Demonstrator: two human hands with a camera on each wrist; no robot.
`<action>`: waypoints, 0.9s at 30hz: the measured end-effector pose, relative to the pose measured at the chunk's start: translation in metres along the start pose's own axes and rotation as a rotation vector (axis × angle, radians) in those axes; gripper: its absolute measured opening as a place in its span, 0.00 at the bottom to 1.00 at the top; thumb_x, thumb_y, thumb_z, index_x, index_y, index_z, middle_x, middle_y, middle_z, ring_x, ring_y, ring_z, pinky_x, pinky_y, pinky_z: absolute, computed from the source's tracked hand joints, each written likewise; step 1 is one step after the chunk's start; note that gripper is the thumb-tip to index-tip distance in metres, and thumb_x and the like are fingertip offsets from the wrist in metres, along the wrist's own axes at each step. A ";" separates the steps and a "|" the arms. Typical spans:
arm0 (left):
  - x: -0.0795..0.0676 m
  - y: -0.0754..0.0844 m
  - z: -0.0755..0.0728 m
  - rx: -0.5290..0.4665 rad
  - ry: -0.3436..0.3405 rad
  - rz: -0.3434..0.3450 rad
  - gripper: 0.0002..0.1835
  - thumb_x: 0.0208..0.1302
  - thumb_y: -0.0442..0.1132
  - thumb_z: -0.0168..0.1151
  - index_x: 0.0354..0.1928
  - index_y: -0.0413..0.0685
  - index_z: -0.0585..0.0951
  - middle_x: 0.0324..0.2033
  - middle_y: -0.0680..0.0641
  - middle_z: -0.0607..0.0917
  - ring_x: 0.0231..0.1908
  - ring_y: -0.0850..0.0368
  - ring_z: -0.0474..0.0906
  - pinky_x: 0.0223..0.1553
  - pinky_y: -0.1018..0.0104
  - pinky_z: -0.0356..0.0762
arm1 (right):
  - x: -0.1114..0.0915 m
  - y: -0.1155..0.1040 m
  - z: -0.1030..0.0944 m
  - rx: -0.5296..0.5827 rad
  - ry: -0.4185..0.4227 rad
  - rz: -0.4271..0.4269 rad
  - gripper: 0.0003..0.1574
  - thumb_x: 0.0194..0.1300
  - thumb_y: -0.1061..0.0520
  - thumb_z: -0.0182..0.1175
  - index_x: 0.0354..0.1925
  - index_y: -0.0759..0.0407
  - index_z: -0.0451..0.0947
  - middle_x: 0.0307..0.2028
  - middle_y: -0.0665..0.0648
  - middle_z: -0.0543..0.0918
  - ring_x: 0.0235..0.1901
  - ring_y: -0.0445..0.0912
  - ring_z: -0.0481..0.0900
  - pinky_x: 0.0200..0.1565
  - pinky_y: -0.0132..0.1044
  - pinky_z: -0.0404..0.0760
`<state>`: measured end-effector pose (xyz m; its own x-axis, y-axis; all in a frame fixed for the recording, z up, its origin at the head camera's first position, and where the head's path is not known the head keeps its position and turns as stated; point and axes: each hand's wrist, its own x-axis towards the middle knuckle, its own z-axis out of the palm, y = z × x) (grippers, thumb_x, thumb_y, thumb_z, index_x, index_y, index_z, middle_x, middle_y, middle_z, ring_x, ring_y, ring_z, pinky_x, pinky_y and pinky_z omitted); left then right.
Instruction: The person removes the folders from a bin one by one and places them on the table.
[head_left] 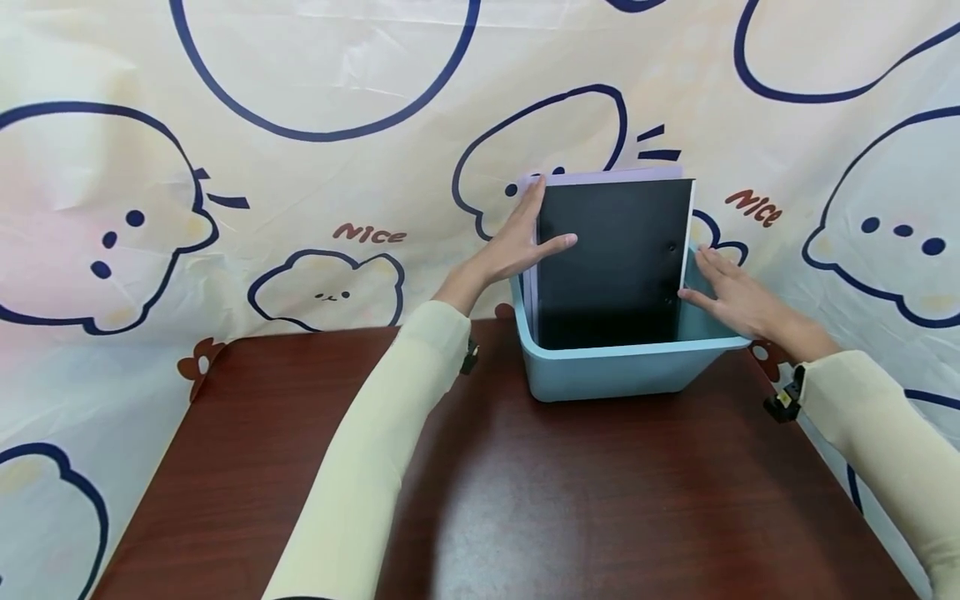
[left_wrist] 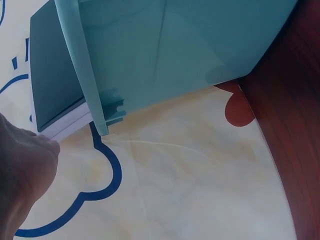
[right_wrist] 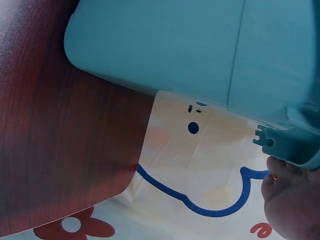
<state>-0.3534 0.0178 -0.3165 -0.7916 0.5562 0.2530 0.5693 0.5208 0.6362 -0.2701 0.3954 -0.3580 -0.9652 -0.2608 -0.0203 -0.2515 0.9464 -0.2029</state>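
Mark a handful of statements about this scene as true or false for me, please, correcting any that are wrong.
1. The blue bin stands on the brown table. True.
2. The flat black item lies on the bare tabletop. False: it stands in the bin, rising above the rim.
3. The left hand is at the left edge of the flat black item. True.
4. The right hand is holding a pen. False: it holds no pen and is at the bin's right side.
5. Both sleeves are dark blue. False: they are pale cream.
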 end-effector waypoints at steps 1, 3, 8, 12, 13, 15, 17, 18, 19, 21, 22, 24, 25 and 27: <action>0.001 0.000 0.000 -0.010 -0.002 -0.006 0.57 0.61 0.71 0.54 0.74 0.68 0.24 0.74 0.64 0.25 0.74 0.64 0.23 0.74 0.51 0.33 | 0.000 0.000 0.000 -0.001 -0.001 0.000 0.55 0.72 0.30 0.40 0.77 0.61 0.32 0.77 0.65 0.33 0.75 0.61 0.33 0.69 0.66 0.42; 0.002 0.001 0.000 -0.032 -0.004 -0.016 0.58 0.60 0.71 0.55 0.74 0.69 0.24 0.74 0.65 0.25 0.74 0.66 0.23 0.74 0.52 0.32 | 0.000 0.000 0.000 0.001 0.000 -0.001 0.55 0.72 0.30 0.40 0.77 0.61 0.32 0.77 0.65 0.33 0.75 0.61 0.33 0.69 0.66 0.42; 0.007 0.002 0.002 -0.061 -0.003 -0.022 0.60 0.58 0.70 0.58 0.75 0.68 0.26 0.74 0.66 0.26 0.73 0.71 0.22 0.74 0.54 0.32 | 0.000 0.000 -0.001 0.001 0.002 0.007 0.55 0.72 0.30 0.40 0.77 0.61 0.31 0.77 0.64 0.33 0.75 0.61 0.33 0.69 0.67 0.43; 0.008 0.002 0.004 -0.076 -0.003 -0.030 0.61 0.57 0.70 0.60 0.75 0.67 0.26 0.74 0.65 0.26 0.73 0.70 0.22 0.74 0.54 0.33 | -0.001 -0.002 -0.001 0.003 -0.007 0.006 0.55 0.72 0.30 0.40 0.77 0.60 0.30 0.77 0.64 0.33 0.75 0.61 0.33 0.69 0.66 0.43; 0.009 0.002 0.004 -0.080 -0.005 -0.032 0.61 0.56 0.70 0.60 0.75 0.67 0.26 0.74 0.65 0.26 0.73 0.70 0.22 0.74 0.54 0.33 | -0.001 -0.002 -0.001 0.008 -0.009 0.005 0.55 0.72 0.30 0.41 0.77 0.60 0.30 0.77 0.64 0.33 0.75 0.61 0.33 0.69 0.66 0.42; 0.010 0.003 0.006 -0.077 -0.008 -0.031 0.61 0.57 0.70 0.60 0.75 0.67 0.26 0.74 0.64 0.26 0.73 0.70 0.22 0.74 0.54 0.33 | -0.003 -0.002 -0.002 0.016 -0.011 0.004 0.55 0.73 0.30 0.41 0.77 0.60 0.30 0.77 0.64 0.33 0.75 0.61 0.32 0.70 0.65 0.41; 0.011 0.003 0.006 -0.055 -0.011 -0.029 0.61 0.57 0.70 0.60 0.75 0.67 0.25 0.74 0.64 0.26 0.73 0.69 0.21 0.74 0.55 0.32 | -0.003 -0.003 -0.002 0.025 -0.012 0.002 0.55 0.73 0.31 0.41 0.76 0.59 0.29 0.77 0.63 0.32 0.75 0.61 0.32 0.70 0.65 0.40; 0.011 0.004 0.007 -0.040 -0.012 -0.028 0.61 0.57 0.70 0.59 0.75 0.66 0.25 0.75 0.63 0.26 0.73 0.68 0.21 0.74 0.55 0.32 | -0.003 -0.002 -0.002 0.028 -0.012 0.000 0.55 0.73 0.31 0.41 0.76 0.59 0.29 0.77 0.63 0.32 0.75 0.61 0.32 0.70 0.65 0.40; 0.012 0.004 0.007 -0.023 -0.013 -0.028 0.61 0.57 0.70 0.59 0.75 0.66 0.25 0.75 0.63 0.26 0.73 0.68 0.22 0.74 0.55 0.32 | -0.004 -0.002 -0.002 0.029 -0.011 0.000 0.54 0.73 0.31 0.41 0.76 0.59 0.29 0.77 0.63 0.32 0.75 0.61 0.32 0.70 0.65 0.40; 0.014 0.004 0.007 0.021 -0.014 -0.034 0.62 0.56 0.72 0.58 0.74 0.67 0.25 0.75 0.62 0.26 0.74 0.67 0.21 0.74 0.55 0.31 | -0.004 -0.002 -0.002 0.030 -0.011 -0.001 0.54 0.73 0.31 0.41 0.76 0.59 0.29 0.77 0.63 0.32 0.75 0.61 0.32 0.70 0.65 0.39; 0.014 0.004 0.007 0.038 -0.015 -0.038 0.62 0.56 0.72 0.58 0.74 0.67 0.24 0.75 0.61 0.26 0.74 0.66 0.22 0.74 0.55 0.31 | -0.004 -0.002 -0.002 0.030 -0.011 -0.002 0.54 0.73 0.31 0.41 0.76 0.59 0.29 0.77 0.63 0.32 0.75 0.61 0.32 0.70 0.65 0.40; 0.016 0.004 0.008 0.064 -0.019 -0.048 0.62 0.55 0.72 0.58 0.74 0.67 0.24 0.75 0.60 0.26 0.74 0.64 0.22 0.74 0.54 0.31 | -0.004 -0.002 -0.002 0.029 -0.013 -0.002 0.54 0.73 0.31 0.41 0.76 0.59 0.29 0.77 0.63 0.32 0.75 0.61 0.32 0.70 0.65 0.40; 0.017 0.004 0.008 0.077 -0.021 -0.054 0.62 0.55 0.73 0.58 0.74 0.67 0.24 0.75 0.60 0.26 0.74 0.64 0.22 0.74 0.54 0.32 | -0.004 -0.002 -0.002 0.028 -0.016 -0.001 0.54 0.73 0.31 0.41 0.77 0.59 0.29 0.77 0.63 0.32 0.75 0.61 0.32 0.70 0.65 0.40; 0.019 0.005 0.008 0.092 -0.025 -0.070 0.62 0.55 0.73 0.57 0.74 0.68 0.23 0.75 0.59 0.25 0.74 0.62 0.22 0.75 0.52 0.33 | -0.004 -0.002 -0.002 0.025 -0.019 -0.001 0.54 0.73 0.31 0.41 0.77 0.59 0.29 0.77 0.63 0.32 0.75 0.61 0.32 0.70 0.65 0.40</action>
<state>-0.3637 0.0360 -0.3148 -0.8249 0.5318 0.1913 0.5318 0.6155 0.5817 -0.2664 0.3949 -0.3554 -0.9634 -0.2651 -0.0390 -0.2499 0.9413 -0.2268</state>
